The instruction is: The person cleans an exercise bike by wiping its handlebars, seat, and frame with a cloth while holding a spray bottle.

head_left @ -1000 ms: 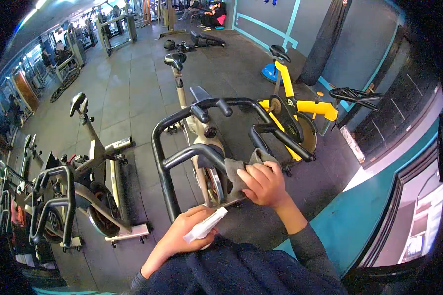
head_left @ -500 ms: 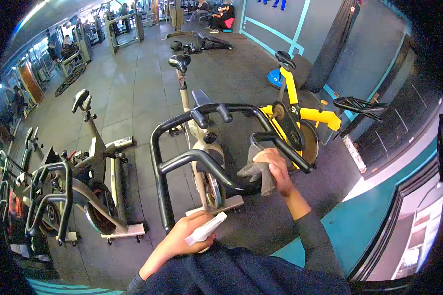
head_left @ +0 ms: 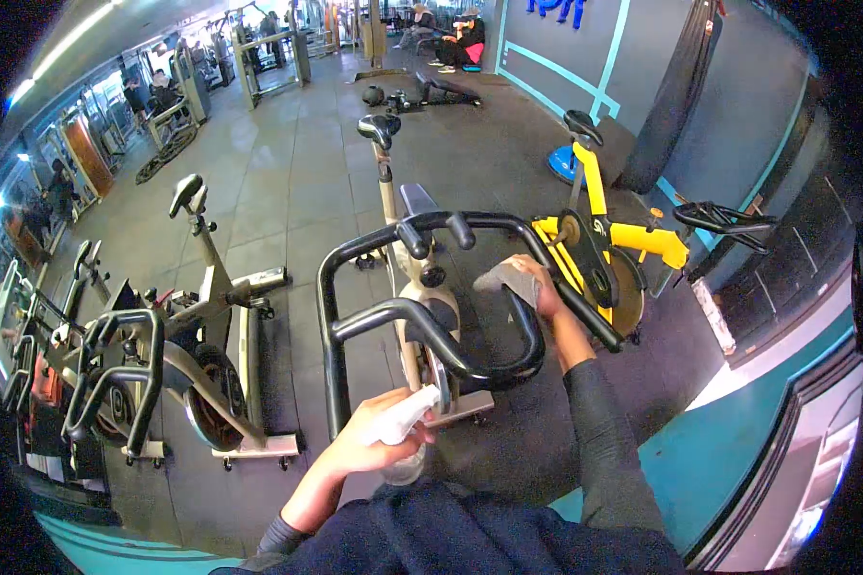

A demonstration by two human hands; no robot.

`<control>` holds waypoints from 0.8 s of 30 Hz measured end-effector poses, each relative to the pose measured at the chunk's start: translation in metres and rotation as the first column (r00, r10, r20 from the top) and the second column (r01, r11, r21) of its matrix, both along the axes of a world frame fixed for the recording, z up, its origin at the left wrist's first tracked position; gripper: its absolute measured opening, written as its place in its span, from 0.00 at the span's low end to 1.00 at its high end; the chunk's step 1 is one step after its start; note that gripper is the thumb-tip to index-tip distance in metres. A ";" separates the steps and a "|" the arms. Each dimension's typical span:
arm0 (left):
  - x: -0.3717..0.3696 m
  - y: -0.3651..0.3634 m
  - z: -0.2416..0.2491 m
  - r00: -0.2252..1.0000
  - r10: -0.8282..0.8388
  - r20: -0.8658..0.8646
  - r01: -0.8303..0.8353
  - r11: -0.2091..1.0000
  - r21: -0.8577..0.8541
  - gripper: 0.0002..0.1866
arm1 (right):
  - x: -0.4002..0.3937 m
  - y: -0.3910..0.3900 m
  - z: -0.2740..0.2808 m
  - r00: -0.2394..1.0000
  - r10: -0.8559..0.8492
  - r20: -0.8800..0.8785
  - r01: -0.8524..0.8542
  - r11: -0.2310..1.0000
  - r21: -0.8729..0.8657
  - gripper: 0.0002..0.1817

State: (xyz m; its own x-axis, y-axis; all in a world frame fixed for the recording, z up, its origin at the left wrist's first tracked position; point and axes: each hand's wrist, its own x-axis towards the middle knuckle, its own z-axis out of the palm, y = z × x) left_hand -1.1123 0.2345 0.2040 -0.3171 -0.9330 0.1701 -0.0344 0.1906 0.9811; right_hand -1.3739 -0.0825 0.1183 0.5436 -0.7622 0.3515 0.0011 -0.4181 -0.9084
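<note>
A spray bottle with a white head [head_left: 405,418] is gripped in my left hand [head_left: 369,441], low in front of my body; its clear lower part shows beneath the fingers. My right hand [head_left: 539,284] is closed on a grey cloth [head_left: 511,282], which lies over the inner right grip of a black handlebar [head_left: 422,328]. That handlebar belongs to the exercise bike [head_left: 430,287] directly before me. The cloth hides part of the grip under it.
A yellow exercise bike [head_left: 633,236] stands at the right, a blue balance dome [head_left: 566,165] behind it. More bikes [head_left: 201,374] stand at the left. A bench [head_left: 446,91] lies farther back; a seated person [head_left: 462,44] is near the wall.
My right hand and the cloth have moved up along the inner grip, uncovering its lower bend. More of the spray bottle shows in my left hand. The view has shifted, moving the scene rightward.
</note>
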 end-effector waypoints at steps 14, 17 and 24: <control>0.004 -0.005 -0.005 0.976 0.097 0.195 -0.094 0.995 -0.023 0.19 | -0.013 0.182 0.074 0.987 -0.147 -0.065 0.122 0.948 -0.295 0.21; -0.002 -0.009 0.007 0.963 0.139 0.232 -0.116 0.987 -0.107 0.18 | -0.011 0.164 0.069 0.993 -0.119 -0.020 0.107 0.949 -0.297 0.22; -0.005 -0.013 0.008 0.975 0.152 0.165 -0.154 0.988 -0.002 0.21 | 0.000 0.054 0.043 0.977 0.085 -0.195 -0.149 0.927 -0.343 0.33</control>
